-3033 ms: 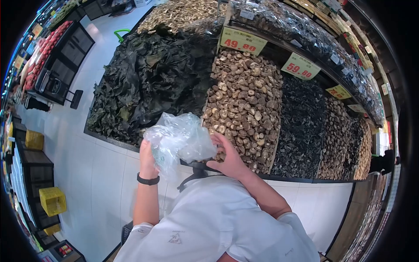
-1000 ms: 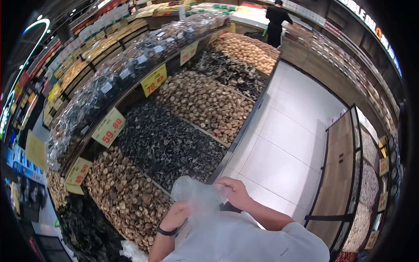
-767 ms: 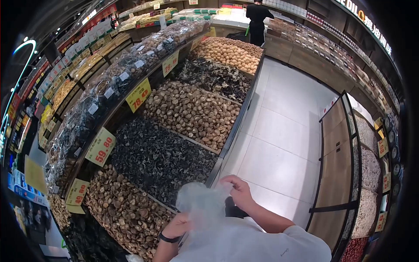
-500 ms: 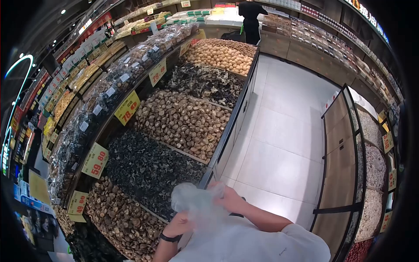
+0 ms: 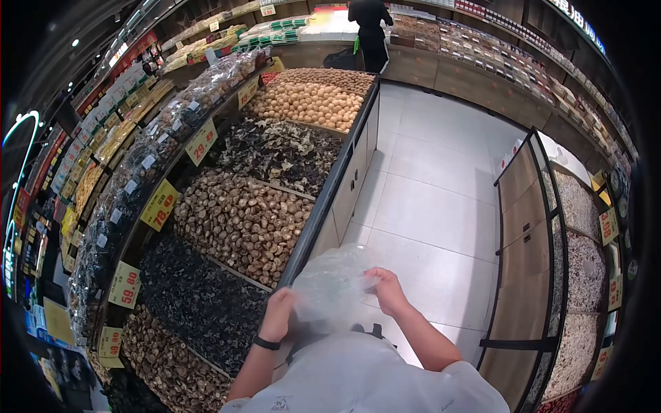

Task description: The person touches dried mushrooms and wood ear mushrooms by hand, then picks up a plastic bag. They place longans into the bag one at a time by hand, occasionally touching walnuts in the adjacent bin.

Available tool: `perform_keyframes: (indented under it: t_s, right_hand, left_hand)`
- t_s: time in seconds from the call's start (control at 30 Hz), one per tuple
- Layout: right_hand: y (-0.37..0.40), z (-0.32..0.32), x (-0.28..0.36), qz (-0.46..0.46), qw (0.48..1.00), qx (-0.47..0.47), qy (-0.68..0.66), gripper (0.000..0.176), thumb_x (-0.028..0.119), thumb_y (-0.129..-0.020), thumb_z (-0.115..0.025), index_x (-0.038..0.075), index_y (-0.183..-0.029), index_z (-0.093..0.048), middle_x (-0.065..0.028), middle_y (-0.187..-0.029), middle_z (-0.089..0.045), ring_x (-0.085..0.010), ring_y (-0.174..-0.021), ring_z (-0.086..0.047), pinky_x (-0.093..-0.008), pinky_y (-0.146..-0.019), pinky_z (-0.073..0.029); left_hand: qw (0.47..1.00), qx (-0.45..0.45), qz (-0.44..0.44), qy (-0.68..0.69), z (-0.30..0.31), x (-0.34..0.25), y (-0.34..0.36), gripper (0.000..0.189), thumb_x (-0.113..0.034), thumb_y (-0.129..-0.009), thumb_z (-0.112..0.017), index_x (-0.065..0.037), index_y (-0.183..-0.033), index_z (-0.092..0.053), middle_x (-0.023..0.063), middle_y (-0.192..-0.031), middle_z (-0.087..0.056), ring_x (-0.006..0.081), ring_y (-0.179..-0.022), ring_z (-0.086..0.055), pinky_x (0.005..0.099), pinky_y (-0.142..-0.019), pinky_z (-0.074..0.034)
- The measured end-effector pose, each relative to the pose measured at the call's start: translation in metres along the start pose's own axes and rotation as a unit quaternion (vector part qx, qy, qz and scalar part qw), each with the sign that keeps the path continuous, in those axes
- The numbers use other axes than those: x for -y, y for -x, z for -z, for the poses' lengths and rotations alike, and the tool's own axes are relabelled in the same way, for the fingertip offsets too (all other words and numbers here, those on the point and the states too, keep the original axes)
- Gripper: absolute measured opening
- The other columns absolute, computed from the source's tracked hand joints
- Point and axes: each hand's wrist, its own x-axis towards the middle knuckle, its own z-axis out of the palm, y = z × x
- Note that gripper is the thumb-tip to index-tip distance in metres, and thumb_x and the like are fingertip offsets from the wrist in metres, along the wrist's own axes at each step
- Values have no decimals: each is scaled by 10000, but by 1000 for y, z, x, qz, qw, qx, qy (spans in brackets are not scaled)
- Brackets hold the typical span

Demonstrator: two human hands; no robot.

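A thin, clear plastic bag (image 5: 334, 279) is stretched between my two hands in front of my body. My left hand (image 5: 279, 313), with a dark band on the wrist, pinches the bag's left side and is slightly blurred. On the other side my right hand (image 5: 387, 289) grips the bag's right edge with closed fingers. The bag looks empty and partly smeared by motion. Just left of the hands are open bins of dried black fungus (image 5: 206, 299) and dried mushrooms (image 5: 244, 224).
Price signs (image 5: 160, 204) line the display, with packaged goods (image 5: 131, 186) behind them. Further along are a bin of walnuts (image 5: 310, 103) and a person in black (image 5: 372, 31). A tiled aisle (image 5: 434, 206) separates it from grain bins (image 5: 582, 268) on the right.
My hands have moved apart, spreading the bag wider and lower over the aisle side. The view has shifted, so the bins appear further left.
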Motion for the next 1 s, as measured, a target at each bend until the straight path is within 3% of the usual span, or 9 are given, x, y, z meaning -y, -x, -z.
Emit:
perform_keyframes:
  t_s: [0.1,0.23,0.37,0.47,0.6,0.8,0.9,0.97,1.0]
  right_hand:
    - [1,13,-10,-36,998,-39,-40,218,-73,-913,-527,19,-1036,-681,-100,-1034,-708,-196,-907,-691,-329,-803,-546]
    - [3,31,-22,-70,992,-76,-67,310,-63,-887,-507,16,-1143,-663,-93,-1075,-695,-210,-959,-673,-354,-872,-529]
    - [-11,42,-6,-79,994,-69,-8,260,28,-930,-599,16,-1178,-677,-78,-1101,-701,-189,-968,-654,-346,-876,-517]
    - [-36,44,11,-82,995,-45,40,260,72,-950,-639,8,-1198,-687,-86,-1150,-706,-188,-997,-654,-354,-904,-515]
    - [-86,51,33,-86,996,-34,10,333,36,-966,-599,-14,-1292,-642,-109,-1248,-694,-226,-1087,-671,-401,-957,-529]
    - [-165,52,88,-151,978,-3,-143,351,-46,-937,-507,-33,-1273,-609,-114,-1206,-686,-259,-1061,-681,-393,-919,-553]
    - [-210,66,87,-146,965,11,-215,306,-9,-931,-499,-68,-1209,-614,-148,-1147,-679,-279,-1041,-676,-411,-924,-562]
    - [-235,77,86,-147,965,34,-213,300,3,-921,-505,-65,-1193,-612,-140,-1140,-670,-276,-1028,-675,-412,-920,-562]
    - [-247,80,88,-142,966,62,-209,294,16,-911,-512,-62,-1177,-611,-132,-1132,-661,-272,-1015,-674,-414,-916,-561]
  left_hand:
    - [997,-71,4,-15,-22,14,-20,142,-186,-1057,-542,-71,-1110,-606,27,-1023,-649,124,-892,-638,294,-768,-546]
    - [999,-7,-8,-46,-68,15,-33,384,-188,-1063,-550,-98,-1420,-442,69,-1154,-603,131,-988,-609,302,-768,-553]
    - [932,56,-221,-282,-87,46,-88,753,-78,-921,-720,-14,-1539,-294,139,-1351,-565,272,-1203,-612,394,-1019,-517]
    - [951,97,-119,-269,-101,29,-122,807,-41,-863,-752,9,-1534,-307,149,-1392,-557,293,-1275,-584,403,-1103,-462]
    - [943,99,-138,-285,-102,48,-196,744,-27,-858,-736,12,-1504,-369,154,-1373,-576,264,-1273,-585,391,-1093,-468]
    - [977,110,38,-176,-88,54,-300,389,54,-882,-625,20,-1270,-624,116,-1126,-705,204,-1045,-690,338,-911,-566]
    - [982,83,165,29,-80,50,-353,309,90,-902,-530,12,-1152,-695,93,-1008,-729,178,-931,-703,319,-824,-582]
    - [983,153,-11,-104,-50,87,-402,299,88,-909,-490,16,-1098,-709,87,-990,-725,166,-908,-691,321,-803,-577]
    - [910,186,-114,-351,-49,64,-408,310,98,-892,-487,24,-1116,-688,78,-1003,-710,155,-923,-674,315,-781,-574]
